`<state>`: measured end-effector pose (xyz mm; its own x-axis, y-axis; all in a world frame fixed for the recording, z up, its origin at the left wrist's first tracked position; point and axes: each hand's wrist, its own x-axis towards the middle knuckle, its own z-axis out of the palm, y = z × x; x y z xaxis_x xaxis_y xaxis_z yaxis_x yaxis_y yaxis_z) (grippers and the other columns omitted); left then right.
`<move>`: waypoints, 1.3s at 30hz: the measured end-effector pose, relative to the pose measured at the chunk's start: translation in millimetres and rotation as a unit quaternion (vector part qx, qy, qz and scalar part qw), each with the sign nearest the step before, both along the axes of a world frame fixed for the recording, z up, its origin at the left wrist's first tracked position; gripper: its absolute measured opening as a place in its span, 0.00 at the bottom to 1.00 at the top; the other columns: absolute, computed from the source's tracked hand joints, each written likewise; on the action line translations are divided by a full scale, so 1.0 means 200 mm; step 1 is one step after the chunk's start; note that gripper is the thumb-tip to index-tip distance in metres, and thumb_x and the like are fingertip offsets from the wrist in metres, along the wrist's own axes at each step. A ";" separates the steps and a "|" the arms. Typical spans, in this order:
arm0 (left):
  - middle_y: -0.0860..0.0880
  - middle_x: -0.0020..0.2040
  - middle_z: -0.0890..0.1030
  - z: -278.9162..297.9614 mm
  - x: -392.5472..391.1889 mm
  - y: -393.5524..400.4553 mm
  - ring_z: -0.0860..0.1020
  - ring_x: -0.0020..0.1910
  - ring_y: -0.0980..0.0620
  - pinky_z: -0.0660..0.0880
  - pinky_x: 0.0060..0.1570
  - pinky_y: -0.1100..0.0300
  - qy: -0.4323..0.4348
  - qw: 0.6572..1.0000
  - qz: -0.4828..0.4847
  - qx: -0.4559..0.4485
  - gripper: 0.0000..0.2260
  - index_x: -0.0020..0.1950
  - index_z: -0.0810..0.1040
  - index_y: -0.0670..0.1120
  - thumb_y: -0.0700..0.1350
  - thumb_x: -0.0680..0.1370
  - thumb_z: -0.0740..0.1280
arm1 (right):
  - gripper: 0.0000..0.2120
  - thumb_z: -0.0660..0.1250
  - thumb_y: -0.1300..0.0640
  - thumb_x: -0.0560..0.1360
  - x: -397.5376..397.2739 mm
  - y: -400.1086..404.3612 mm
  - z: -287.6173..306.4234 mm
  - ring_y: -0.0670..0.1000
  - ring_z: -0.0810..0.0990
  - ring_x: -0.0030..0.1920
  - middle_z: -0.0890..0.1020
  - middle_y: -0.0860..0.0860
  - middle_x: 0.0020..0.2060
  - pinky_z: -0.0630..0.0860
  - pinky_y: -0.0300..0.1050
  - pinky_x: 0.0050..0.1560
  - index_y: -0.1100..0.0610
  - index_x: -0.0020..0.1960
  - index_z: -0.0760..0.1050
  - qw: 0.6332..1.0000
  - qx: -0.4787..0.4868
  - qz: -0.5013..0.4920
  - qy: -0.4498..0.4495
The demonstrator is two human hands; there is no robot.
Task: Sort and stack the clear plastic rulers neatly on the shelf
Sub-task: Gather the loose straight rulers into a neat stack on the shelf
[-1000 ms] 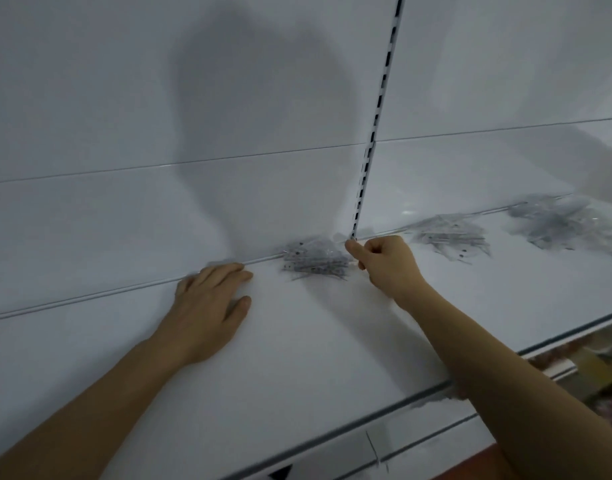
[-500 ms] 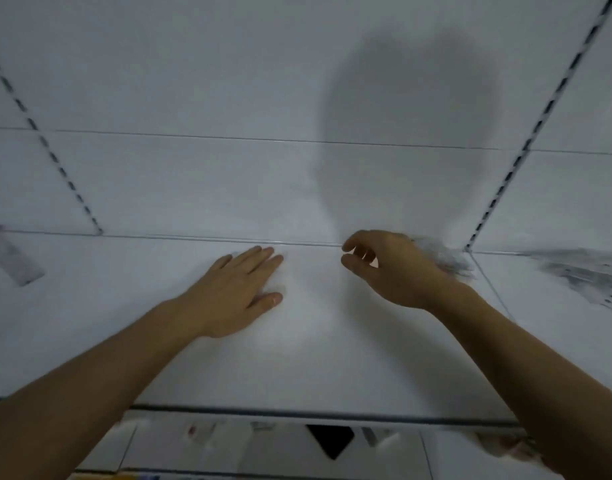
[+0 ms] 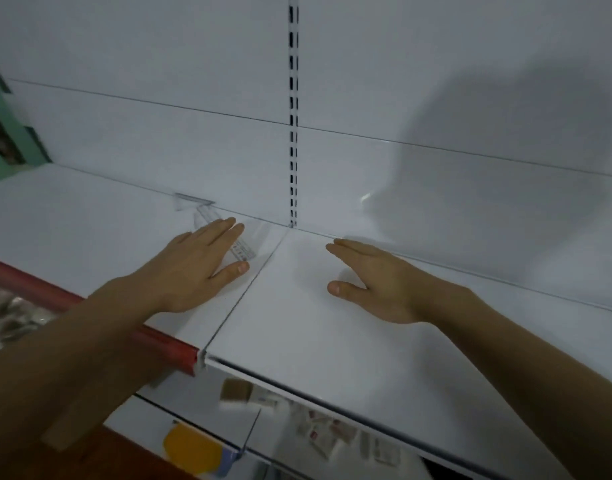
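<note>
Nearest, below the shelf's front edge, a lower level holds blurred stuff: a yellow item [image 3: 193, 448] and small red-and-white packets [image 3: 332, 433], too smeared to read. A red strip [image 3: 89, 311] runs along the front of the left shelf section, partly behind the left forearm.

On the white shelf [image 3: 297, 341] both hands lie flat, palms down. Left hand [image 3: 197, 268] sits on the left section, just beside the seam btwn sections, fingers straight & together, gripping nothing; it rests on a clear plastic ruler [image 3: 240, 251] (only the ruler's ends show past the fingers). Right hand [image 3: 377, 282] is on the right section, fingers straight, thumb out, empty, well apart from the ruler.

Farther back, a clear triangular piece [image 3: 190, 202] lies by the back wall, approx. touching the ruler's far end. A slotted upright [image 3: 293, 109] rises behind.
</note>
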<state>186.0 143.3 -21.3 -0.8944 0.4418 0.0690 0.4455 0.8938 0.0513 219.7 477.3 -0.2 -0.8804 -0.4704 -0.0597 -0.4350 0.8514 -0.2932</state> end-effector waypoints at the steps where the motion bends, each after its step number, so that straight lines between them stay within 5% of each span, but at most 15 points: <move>1: 0.52 0.82 0.46 -0.01 -0.06 -0.09 0.47 0.81 0.54 0.52 0.79 0.48 -0.003 1.000 -0.005 -0.003 0.49 0.83 0.45 0.50 0.78 0.69 0.30 | 0.35 0.56 0.37 0.82 -0.03 -0.09 0.00 0.45 0.49 0.81 0.52 0.47 0.82 0.49 0.43 0.80 0.51 0.83 0.50 1.000 -0.003 -0.004 0.000; 7: 0.53 0.82 0.46 -0.08 -0.48 -0.54 0.48 0.81 0.56 0.54 0.79 0.48 -0.022 0.999 -0.047 -0.002 0.46 0.83 0.44 0.51 0.76 0.72 0.33 | 0.33 0.56 0.39 0.83 -0.22 -0.60 -0.03 0.47 0.51 0.81 0.54 0.46 0.82 0.52 0.47 0.80 0.50 0.82 0.52 0.998 0.012 -0.062 0.004; 12: 0.58 0.81 0.45 -0.10 -0.64 -0.74 0.44 0.80 0.58 0.43 0.79 0.45 -0.054 0.997 -0.048 -0.004 0.44 0.83 0.44 0.53 0.74 0.71 0.34 | 0.30 0.56 0.39 0.83 -0.37 -0.92 -0.05 0.51 0.57 0.78 0.61 0.48 0.79 0.60 0.57 0.77 0.51 0.80 0.58 0.992 0.002 -0.127 0.001; 16: 0.57 0.79 0.58 -0.12 -0.82 -0.81 0.57 0.79 0.56 0.54 0.76 0.44 -0.029 0.991 -0.078 0.108 0.36 0.80 0.56 0.55 0.71 0.76 0.43 | 0.27 0.55 0.39 0.83 -0.58 -1.11 -0.08 0.56 0.65 0.72 0.70 0.52 0.73 0.67 0.61 0.70 0.53 0.76 0.65 0.982 0.031 -0.181 0.033; 22: 0.52 0.63 0.78 -0.18 -0.97 -0.78 0.76 0.65 0.50 0.71 0.64 0.44 0.084 0.955 -0.103 0.264 0.18 0.65 0.77 0.49 0.54 0.80 0.56 | 0.25 0.59 0.35 0.78 -0.79 -1.26 -0.14 0.59 0.72 0.64 0.77 0.55 0.60 0.73 0.55 0.59 0.55 0.60 0.76 0.962 0.080 -0.254 0.070; 27: 0.51 0.64 0.77 -0.19 -0.99 -0.78 0.75 0.63 0.48 0.70 0.64 0.46 0.052 0.964 -0.065 0.252 0.20 0.67 0.75 0.48 0.54 0.79 0.56 | 0.16 0.59 0.48 0.82 -0.84 -1.31 -0.14 0.60 0.77 0.58 0.80 0.56 0.57 0.75 0.52 0.54 0.58 0.58 0.76 0.961 0.049 -0.263 0.072; 33: 0.54 0.64 0.73 -0.22 -1.01 -0.78 0.71 0.65 0.51 0.63 0.63 0.47 0.040 0.974 -0.064 0.214 0.17 0.68 0.75 0.51 0.55 0.81 0.64 | 0.24 0.63 0.36 0.78 -0.81 -1.30 -0.12 0.56 0.78 0.59 0.78 0.53 0.59 0.75 0.48 0.57 0.54 0.60 0.78 0.964 0.052 -0.253 0.068; 39: 0.52 0.56 0.76 -0.23 -1.01 -0.77 0.71 0.60 0.49 0.61 0.53 0.54 0.062 0.969 -0.074 0.226 0.14 0.63 0.81 0.50 0.52 0.79 0.69 | 0.18 0.62 0.44 0.81 -0.82 -1.30 -0.14 0.57 0.71 0.65 0.75 0.54 0.61 0.73 0.53 0.62 0.53 0.65 0.76 0.962 0.047 -0.256 0.083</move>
<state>-16.9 -11.1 -67.0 -0.7963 0.4642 0.3879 0.5946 0.7189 0.3602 55.0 217.0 -28.9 -0.9963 0.0282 0.0815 0.0142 0.9858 -0.1670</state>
